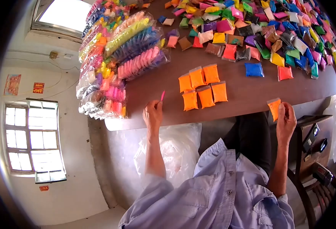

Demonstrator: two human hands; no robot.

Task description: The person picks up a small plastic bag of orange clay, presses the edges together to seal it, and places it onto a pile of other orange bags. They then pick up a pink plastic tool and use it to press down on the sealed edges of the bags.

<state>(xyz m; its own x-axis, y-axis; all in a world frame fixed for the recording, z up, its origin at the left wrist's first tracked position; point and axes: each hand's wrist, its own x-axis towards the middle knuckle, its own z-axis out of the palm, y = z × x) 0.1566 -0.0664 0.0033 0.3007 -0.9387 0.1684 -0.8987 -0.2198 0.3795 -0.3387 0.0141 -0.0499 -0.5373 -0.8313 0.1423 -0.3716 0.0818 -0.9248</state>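
A long brown table [248, 97] with a smooth, dull top fills most of what I see, and everything else sits in relation to it. Across its far end spreads a loose heap of small packets [267, 28], soft square pillows of clear film stuffed with coloured putty: green, pink, blue, yellow, black. On the table's left end lies a tall pile of bundled packs [114, 57], long shiny plastic sleeves with rows of pink, blue and yellow packets inside, crinkled and glossy. Below the table's near edge, against the person's knees, slumps a big clear plastic sack [171, 149], wrinkled and milky.

Near the middle of the table, close to the front edge, six orange packets [202, 87] lie in two neat rows of three, edges touching, each plump and rectangular. A single blue packet [254, 69] sits apart, further in from them.

The right hand [286, 122] is just off the table's near edge, thumb and fingers pinched tight on one orange packet [274, 108], held upright against the edge. The left hand [153, 114] rests on the table's front edge, left of the orange rows, fingers closed round a thin pink stick [162, 95] that points up and away.
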